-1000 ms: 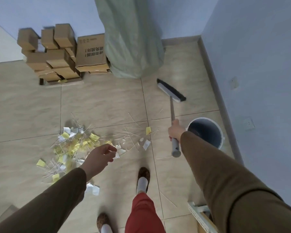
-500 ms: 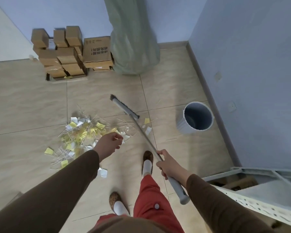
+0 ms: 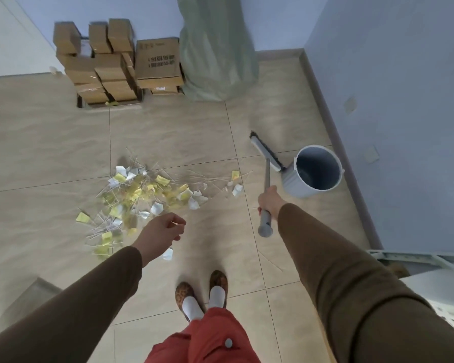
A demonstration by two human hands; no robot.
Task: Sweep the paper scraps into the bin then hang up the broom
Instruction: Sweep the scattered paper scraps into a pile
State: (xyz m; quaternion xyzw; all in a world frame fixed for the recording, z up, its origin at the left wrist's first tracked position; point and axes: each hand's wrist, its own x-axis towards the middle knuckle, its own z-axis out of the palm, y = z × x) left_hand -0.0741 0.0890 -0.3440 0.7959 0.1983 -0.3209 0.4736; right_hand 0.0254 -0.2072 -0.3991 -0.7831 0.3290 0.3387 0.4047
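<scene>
Paper scraps, yellow and white and mixed with thin pale sticks, lie scattered over the middle of the tiled floor, with a few stray pieces trailing toward the bin. The bin, a round grey bucket, stands upright near the right wall's skirting, its mouth open and facing up. A person's right hand is clamped around the lower part of the broom handle; the broom head reaches forward and sits just beside the bin's left rim, though whether the two touch cannot be told. The left hand hangs loosely curled and holds nothing, above the near edge of the scrap pile. Both sleeves are brown. The person's feet stand close together on bare tile nearer than the scraps. A stack of cardboard boxes and a green sack sit against the far wall, well apart from the pile. Open floor lies between them and the scraps, and to the pile's left. A metal rack edges in at lower right.
</scene>
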